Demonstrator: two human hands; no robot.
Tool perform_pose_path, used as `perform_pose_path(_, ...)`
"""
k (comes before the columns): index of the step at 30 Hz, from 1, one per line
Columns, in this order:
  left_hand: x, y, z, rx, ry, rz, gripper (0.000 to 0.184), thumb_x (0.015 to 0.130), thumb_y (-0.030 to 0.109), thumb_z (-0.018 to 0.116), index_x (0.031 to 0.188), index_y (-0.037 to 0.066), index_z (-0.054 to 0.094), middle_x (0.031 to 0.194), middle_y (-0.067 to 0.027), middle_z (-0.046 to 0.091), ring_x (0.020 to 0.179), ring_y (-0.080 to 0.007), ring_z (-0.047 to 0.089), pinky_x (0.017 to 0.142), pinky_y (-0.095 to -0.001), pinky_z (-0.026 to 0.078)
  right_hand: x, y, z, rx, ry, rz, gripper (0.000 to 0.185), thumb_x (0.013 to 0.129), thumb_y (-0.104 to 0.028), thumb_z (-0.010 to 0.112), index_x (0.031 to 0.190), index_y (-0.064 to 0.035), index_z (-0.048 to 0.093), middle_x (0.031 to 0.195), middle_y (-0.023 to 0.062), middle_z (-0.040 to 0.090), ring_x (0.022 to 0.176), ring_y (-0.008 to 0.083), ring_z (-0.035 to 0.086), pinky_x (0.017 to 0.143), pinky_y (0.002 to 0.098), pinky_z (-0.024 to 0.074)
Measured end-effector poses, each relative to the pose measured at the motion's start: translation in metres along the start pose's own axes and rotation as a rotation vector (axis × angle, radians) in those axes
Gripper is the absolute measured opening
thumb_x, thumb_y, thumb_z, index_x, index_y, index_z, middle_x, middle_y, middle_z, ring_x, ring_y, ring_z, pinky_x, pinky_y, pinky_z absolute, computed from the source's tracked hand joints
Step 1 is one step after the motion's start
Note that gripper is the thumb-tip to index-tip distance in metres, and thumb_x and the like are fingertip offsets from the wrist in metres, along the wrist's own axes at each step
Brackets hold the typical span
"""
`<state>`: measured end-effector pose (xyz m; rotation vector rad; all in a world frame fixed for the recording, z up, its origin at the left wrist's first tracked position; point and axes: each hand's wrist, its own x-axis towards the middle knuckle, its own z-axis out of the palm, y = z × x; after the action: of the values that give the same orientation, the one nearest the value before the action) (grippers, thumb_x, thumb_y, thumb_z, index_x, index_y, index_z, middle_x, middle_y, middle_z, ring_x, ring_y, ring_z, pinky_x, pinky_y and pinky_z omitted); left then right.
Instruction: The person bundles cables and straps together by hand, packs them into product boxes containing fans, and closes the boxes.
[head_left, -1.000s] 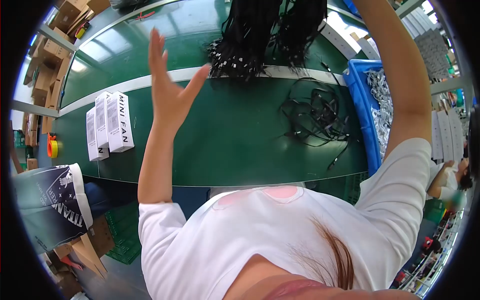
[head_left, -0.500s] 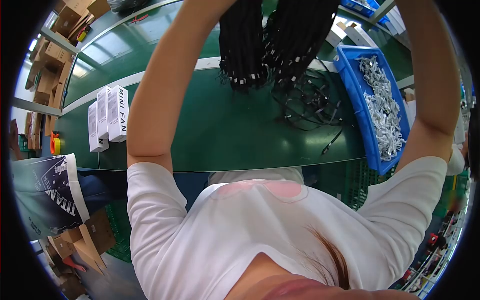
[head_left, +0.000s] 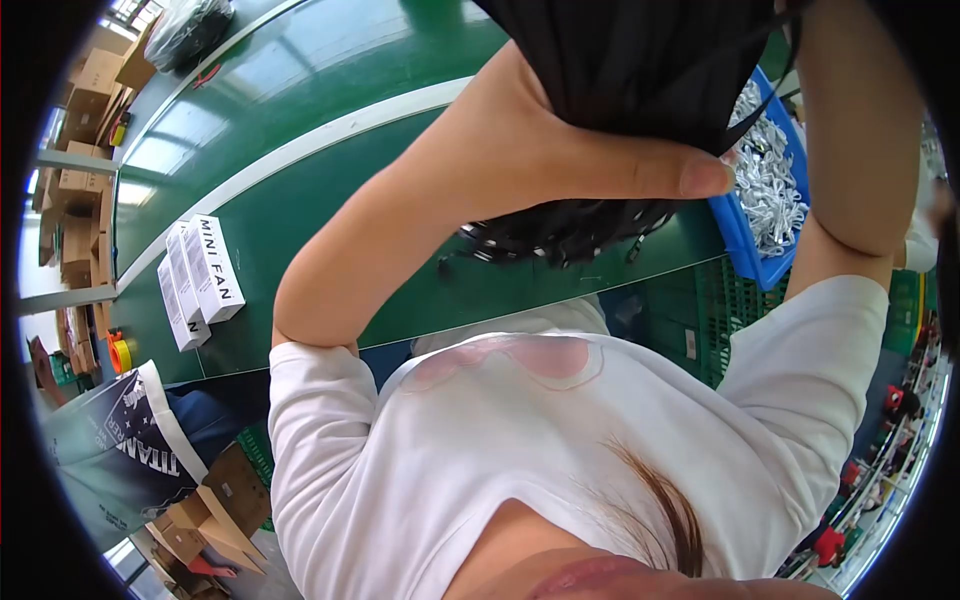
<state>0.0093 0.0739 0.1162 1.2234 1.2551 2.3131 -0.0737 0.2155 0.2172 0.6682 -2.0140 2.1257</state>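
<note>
My left hand (head_left: 590,150) is closed around a thick bundle of black cords (head_left: 640,70), its thumb stretched across the near side. Below the hand, the cords' lower ends (head_left: 560,235) show small pale end pieces, close over the green table. My right forearm (head_left: 860,130) rises at the upper right, and the right hand is out of sight past the top edge. Beside the bundle, to the right, stands a blue tray (head_left: 738,245) filled with coiled white cords (head_left: 775,195).
Several white boxes marked MINI FAN (head_left: 215,270) stand on the green table (head_left: 330,220) at left. An orange and yellow tape roll (head_left: 120,352) lies near the left edge. Another person's printed shirt (head_left: 120,450) is close at left, above open cartons (head_left: 205,520). A green crate (head_left: 700,310) is below the table.
My left hand has come down into view, gripping the black cords. The bundle is nearer to me, and the loose cords on the table are now hidden or gathered in. The view has shifted.
</note>
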Motion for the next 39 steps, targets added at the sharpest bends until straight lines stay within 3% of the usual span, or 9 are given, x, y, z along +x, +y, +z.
perform_pose_path(5,-0.019,0.025,-0.007,-0.045,0.073,-0.44,0.043,0.084,0.015,0.069,0.121,-0.003,0.056,0.094,-0.0159,0.064,0.083,-0.0259,0.064,0.093,-0.0455,0.052,-0.014,0.01,-0.017,0.191,0.103,0.08,0.019,0.081,-0.011,0.063,0.095,0.0005,0.066,0.091,0.0113,0.067,0.074,0.0211,0.061,0.072,0.0254,0.0487)
perform_pose_path(10,-0.022,0.0,-0.01,-0.311,0.241,-0.502,0.029,0.078,0.013,0.075,0.098,-0.005,0.065,0.078,-0.0134,0.067,0.064,-0.0225,0.063,0.071,-0.0349,0.056,-0.029,0.019,-0.03,0.391,0.192,0.143,0.02,0.081,-0.011,0.063,0.097,0.0006,0.066,0.094,0.0122,0.069,0.076,0.0224,0.062,0.075,0.0259,0.0498)
perform_pose_path(13,-0.022,-0.051,-0.025,-0.276,0.352,-0.608,0.022,0.083,0.008,0.064,0.103,-0.002,0.062,0.071,-0.01,0.059,0.062,-0.0191,0.057,0.079,-0.0369,0.055,-0.02,0.096,-0.096,0.154,0.273,0.406,0.022,0.081,-0.011,0.063,0.099,0.0016,0.065,0.093,0.0107,0.068,0.08,0.0215,0.062,0.076,0.0275,0.0502)
perform_pose_path(16,-0.03,-0.132,-0.056,0.192,0.534,-0.677,0.037,0.084,0.007,0.063,0.119,-0.005,0.057,0.098,-0.0176,0.064,0.085,-0.0272,0.063,0.092,-0.0369,0.051,-0.04,0.14,-0.103,-0.328,0.096,0.282,0.029,0.085,-0.012,0.064,0.111,-0.0005,0.063,0.103,0.0111,0.067,0.091,0.0231,0.063,0.085,0.0316,0.0504)
perform_pose_path(20,-0.042,-0.201,-0.091,1.136,0.377,-0.159,0.057,0.085,0.01,0.065,0.137,-0.005,0.046,0.131,-0.0238,0.053,0.118,-0.0347,0.054,0.105,-0.0365,0.042,-0.061,0.193,-0.144,-0.973,-0.152,0.076,0.039,0.089,-0.012,0.066,0.126,-0.0033,0.06,0.116,0.0116,0.067,0.105,0.0253,0.064,0.098,0.0371,0.0506)
perform_pose_path(22,-0.036,-0.218,-0.094,1.07,0.44,-0.203,0.061,0.085,0.011,0.065,0.139,-0.004,0.043,0.135,-0.0239,0.05,0.122,-0.0353,0.051,0.107,-0.0371,0.04,-0.085,0.187,-0.132,-0.944,-0.164,-0.096,0.041,0.088,-0.013,0.064,0.127,-0.0031,0.057,0.124,0.0122,0.063,0.107,0.0284,0.063,0.093,0.0348,0.05)
perform_pose_path(25,-0.022,-0.235,-0.097,0.882,0.613,-0.311,0.072,0.085,0.016,0.066,0.147,-0.003,0.034,0.146,-0.0242,0.04,0.135,-0.0371,0.04,0.112,-0.0387,0.034,-0.139,0.186,-0.097,-0.953,-0.15,-0.092,0.051,0.091,-0.022,0.065,0.135,-0.0026,0.051,0.141,0.0146,0.05,0.131,0.0311,0.047,0.11,0.0375,0.0375)
perform_pose_path(30,-0.013,-0.256,-0.077,1.005,0.712,-0.215,0.067,0.086,0.02,0.067,0.144,0.0,0.04,0.143,-0.0187,0.045,0.127,-0.0325,0.05,0.107,-0.037,0.041,-0.205,0.224,-0.077,-1.33,-0.065,0.007,0.059,0.094,-0.035,0.061,0.141,-0.0031,0.046,0.15,0.0171,0.041,0.146,0.0342,0.028,0.118,0.0434,0.0255)
perform_pose_path(39,0.005,-0.158,-0.107,1.381,0.337,-0.443,0.033,0.089,0.031,0.065,0.108,0.004,0.065,0.107,-0.0093,0.068,0.087,-0.0242,0.066,0.075,-0.0336,0.051,-0.193,0.234,-0.104,-1.087,-0.196,0.057,0.057,0.093,-0.034,0.062,0.14,-0.0029,0.049,0.15,0.0147,0.043,0.145,0.0319,0.03,0.118,0.043,0.0258)
